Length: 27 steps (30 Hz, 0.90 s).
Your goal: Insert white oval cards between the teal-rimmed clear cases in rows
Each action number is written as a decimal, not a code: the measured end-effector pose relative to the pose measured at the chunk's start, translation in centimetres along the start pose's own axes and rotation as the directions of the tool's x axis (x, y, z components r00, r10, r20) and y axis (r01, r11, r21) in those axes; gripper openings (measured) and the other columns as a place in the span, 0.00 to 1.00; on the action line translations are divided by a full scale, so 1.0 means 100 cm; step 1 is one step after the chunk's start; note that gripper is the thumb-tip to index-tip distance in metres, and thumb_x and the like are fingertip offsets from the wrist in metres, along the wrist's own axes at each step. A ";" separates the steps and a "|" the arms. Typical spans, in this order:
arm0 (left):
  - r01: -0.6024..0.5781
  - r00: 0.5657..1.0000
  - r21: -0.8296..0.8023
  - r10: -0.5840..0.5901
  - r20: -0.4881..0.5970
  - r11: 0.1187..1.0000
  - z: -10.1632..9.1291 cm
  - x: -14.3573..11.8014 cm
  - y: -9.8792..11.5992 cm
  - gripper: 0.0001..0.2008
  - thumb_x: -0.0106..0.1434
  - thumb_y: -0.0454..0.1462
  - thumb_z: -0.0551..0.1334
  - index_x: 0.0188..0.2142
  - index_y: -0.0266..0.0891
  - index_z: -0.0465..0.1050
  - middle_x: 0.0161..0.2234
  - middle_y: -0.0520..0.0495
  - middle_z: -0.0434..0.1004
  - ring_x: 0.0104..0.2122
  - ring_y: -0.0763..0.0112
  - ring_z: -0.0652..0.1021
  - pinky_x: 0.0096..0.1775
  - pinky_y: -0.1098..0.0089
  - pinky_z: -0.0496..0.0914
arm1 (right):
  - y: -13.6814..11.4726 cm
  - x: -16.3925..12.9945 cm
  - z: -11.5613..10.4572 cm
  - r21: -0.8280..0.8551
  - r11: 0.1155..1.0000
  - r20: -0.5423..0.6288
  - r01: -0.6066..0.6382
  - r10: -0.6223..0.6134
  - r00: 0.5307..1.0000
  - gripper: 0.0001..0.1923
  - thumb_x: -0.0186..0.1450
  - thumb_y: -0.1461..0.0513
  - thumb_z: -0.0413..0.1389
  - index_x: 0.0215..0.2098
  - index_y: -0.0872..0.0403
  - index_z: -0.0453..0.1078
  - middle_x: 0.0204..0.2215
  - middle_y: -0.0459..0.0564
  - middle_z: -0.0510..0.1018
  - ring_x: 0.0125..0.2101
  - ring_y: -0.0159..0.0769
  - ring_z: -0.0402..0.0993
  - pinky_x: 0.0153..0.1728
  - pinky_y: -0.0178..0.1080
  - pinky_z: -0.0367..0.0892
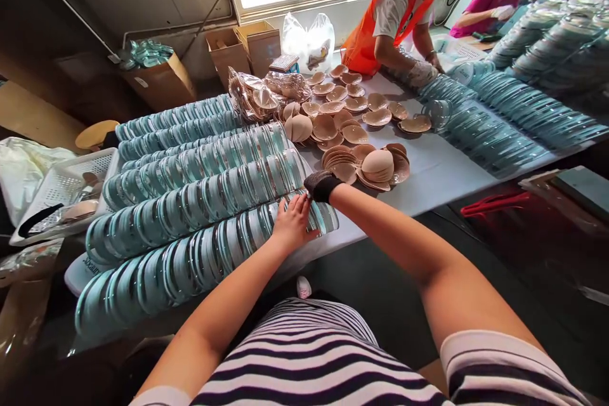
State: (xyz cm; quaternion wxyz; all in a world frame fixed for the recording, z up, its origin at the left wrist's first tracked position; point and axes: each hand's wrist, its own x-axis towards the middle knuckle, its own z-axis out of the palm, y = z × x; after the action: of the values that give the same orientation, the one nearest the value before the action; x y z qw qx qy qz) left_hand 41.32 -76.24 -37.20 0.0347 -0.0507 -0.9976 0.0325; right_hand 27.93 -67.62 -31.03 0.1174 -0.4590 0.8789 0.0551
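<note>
Long overlapping rows of clear round shells with teal rims cover the left part of a white table. My left hand lies flat, fingers spread, on the right end of the nearest row. My right hand, in a black-cuffed knit glove, rests at that same end, beside a pile of beige cups; whether it grips anything cannot be seen. More beige cups lie spread over the middle of the table.
A person in an orange vest works at the table's far side, another in pink beside. More teal rows fill the right. Cardboard boxes, plastic bags and a white basket stand around.
</note>
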 end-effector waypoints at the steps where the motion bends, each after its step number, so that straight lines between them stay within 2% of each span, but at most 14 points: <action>1: 0.000 1.000 -0.003 0.000 -0.003 1.000 0.000 0.000 0.000 0.43 0.60 0.55 0.56 0.67 0.33 0.50 0.68 0.37 0.51 0.66 0.50 0.54 0.63 0.45 0.45 | 0.002 0.001 -0.002 -0.003 1.000 0.027 0.024 -0.024 0.999 0.16 0.61 0.62 0.57 0.45 0.63 0.75 0.40 0.67 0.80 0.42 0.50 0.77 0.40 0.47 0.71; 4: -0.006 1.000 0.000 0.006 -0.008 1.000 -0.001 -0.001 -0.001 0.43 0.60 0.55 0.57 0.67 0.33 0.51 0.67 0.36 0.52 0.65 0.50 0.55 0.64 0.45 0.44 | 0.005 -0.003 -0.005 -0.040 0.997 0.033 0.067 -0.065 0.997 0.15 0.63 0.62 0.56 0.45 0.62 0.76 0.40 0.65 0.80 0.42 0.50 0.77 0.39 0.46 0.70; 6: -0.010 1.000 0.004 0.010 -0.016 1.000 -0.001 -0.002 -0.001 0.42 0.60 0.55 0.57 0.66 0.33 0.53 0.66 0.34 0.54 0.65 0.50 0.55 0.63 0.45 0.44 | 0.004 -0.014 -0.001 -0.056 0.995 -0.056 0.078 -0.081 0.995 0.14 0.64 0.63 0.53 0.43 0.61 0.76 0.39 0.65 0.80 0.42 0.50 0.77 0.39 0.46 0.69; 8: -0.005 1.000 -0.003 0.005 -0.029 1.000 -0.001 -0.002 -0.001 0.42 0.59 0.55 0.58 0.66 0.34 0.54 0.66 0.34 0.56 0.65 0.50 0.56 0.63 0.45 0.46 | 0.004 -0.033 0.016 -0.037 0.995 -0.161 0.098 -0.102 0.982 0.14 0.65 0.64 0.51 0.43 0.59 0.76 0.38 0.63 0.80 0.41 0.49 0.77 0.38 0.44 0.67; 10: -0.002 0.999 -0.018 0.001 -0.042 1.000 -0.001 -0.002 -0.001 0.41 0.59 0.54 0.59 0.66 0.37 0.54 0.66 0.37 0.56 0.65 0.50 0.57 0.63 0.45 0.47 | 0.004 -0.054 0.046 0.020 0.995 -0.242 0.095 -0.087 0.966 0.15 0.64 0.61 0.51 0.46 0.55 0.75 0.37 0.59 0.81 0.38 0.46 0.77 0.36 0.40 0.66; 13: -0.014 0.999 -0.035 0.013 -0.048 0.999 0.001 -0.004 -0.002 0.41 0.58 0.54 0.61 0.66 0.39 0.53 0.66 0.39 0.56 0.65 0.51 0.57 0.63 0.45 0.47 | 0.002 -0.080 0.113 0.144 0.989 -0.314 0.029 0.017 0.949 0.16 0.66 0.57 0.50 0.47 0.52 0.74 0.36 0.56 0.82 0.34 0.42 0.77 0.32 0.37 0.62; 16: -0.017 0.999 -0.045 0.015 -0.052 0.999 0.003 -0.003 -0.002 0.42 0.58 0.54 0.61 0.66 0.38 0.52 0.66 0.38 0.56 0.65 0.52 0.57 0.63 0.44 0.46 | -0.007 -0.089 0.185 0.252 0.967 -0.315 -0.026 0.107 0.943 0.14 0.66 0.58 0.49 0.41 0.54 0.76 0.34 0.56 0.82 0.33 0.41 0.77 0.31 0.36 0.61; 18: -0.007 0.999 -0.052 0.005 -0.051 0.999 0.003 -0.001 -0.001 0.42 0.58 0.53 0.61 0.66 0.38 0.51 0.66 0.37 0.55 0.65 0.51 0.56 0.63 0.44 0.45 | -0.015 -0.088 0.223 0.330 0.942 -0.326 -0.061 0.175 0.929 0.14 0.67 0.59 0.49 0.38 0.55 0.76 0.32 0.56 0.82 0.32 0.40 0.78 0.31 0.35 0.61; 20: -0.005 0.998 -0.071 0.001 -0.064 0.997 0.001 0.000 0.001 0.42 0.59 0.54 0.61 0.67 0.38 0.51 0.67 0.36 0.53 0.66 0.50 0.55 0.63 0.43 0.45 | -0.021 -0.088 0.245 0.439 0.895 -0.424 -0.073 0.278 0.862 0.16 0.67 0.58 0.48 0.37 0.55 0.76 0.31 0.55 0.81 0.31 0.39 0.77 0.31 0.35 0.63; 22: -0.066 0.992 -0.116 0.052 -0.119 0.991 -0.004 -0.004 0.001 0.41 0.59 0.54 0.61 0.66 0.38 0.53 0.67 0.36 0.54 0.66 0.49 0.54 0.63 0.43 0.45 | -0.022 -0.090 0.251 0.578 0.815 -0.554 -0.053 0.439 0.708 0.18 0.68 0.54 0.47 0.39 0.55 0.75 0.31 0.55 0.81 0.31 0.39 0.77 0.32 0.36 0.64; 24: -0.221 0.966 -0.194 0.187 -0.180 0.956 -0.007 -0.020 -0.006 0.34 0.61 0.52 0.60 0.63 0.41 0.60 0.63 0.38 0.62 0.64 0.52 0.60 0.63 0.48 0.51 | -0.017 -0.095 0.241 0.716 0.698 -0.603 0.001 0.617 0.506 0.19 0.67 0.52 0.47 0.42 0.56 0.73 0.34 0.54 0.80 0.33 0.39 0.76 0.35 0.38 0.66; 25: -0.297 0.948 -0.245 0.255 -0.190 0.923 -0.008 -0.035 -0.013 0.28 0.63 0.50 0.58 0.60 0.44 0.64 0.59 0.40 0.68 0.61 0.56 0.66 0.61 0.53 0.57 | -0.013 -0.097 0.232 0.763 0.645 -0.597 0.044 0.676 0.432 0.20 0.67 0.51 0.48 0.44 0.56 0.72 0.35 0.54 0.80 0.34 0.40 0.76 0.36 0.39 0.67; 26: -0.338 0.939 -0.305 0.296 -0.177 0.890 -0.006 -0.054 -0.022 0.22 0.65 0.47 0.57 0.57 0.45 0.69 0.53 0.42 0.74 0.55 0.60 0.72 0.58 0.59 0.62 | -0.009 -0.099 0.221 0.794 0.603 -0.584 0.083 0.716 0.383 0.21 0.66 0.50 0.49 0.45 0.57 0.71 0.36 0.54 0.79 0.35 0.41 0.75 0.38 0.41 0.67; 27: -0.325 0.946 -0.375 0.293 -0.141 0.868 -0.003 -0.080 -0.032 0.18 0.66 0.44 0.55 0.52 0.46 0.72 0.47 0.44 0.78 0.49 0.65 0.76 0.53 0.64 0.67 | -0.004 -0.099 0.210 0.808 0.577 -0.576 0.118 0.732 0.363 0.22 0.65 0.49 0.50 0.46 0.57 0.70 0.37 0.55 0.78 0.37 0.42 0.74 0.40 0.42 0.67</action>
State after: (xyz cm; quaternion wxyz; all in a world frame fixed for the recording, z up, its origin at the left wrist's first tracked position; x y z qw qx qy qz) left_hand 48.94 -80.24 -37.24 0.0577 -0.2168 -0.9603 -0.1656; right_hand 37.00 -55.72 -48.74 -0.1996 -0.1227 0.8132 -0.5327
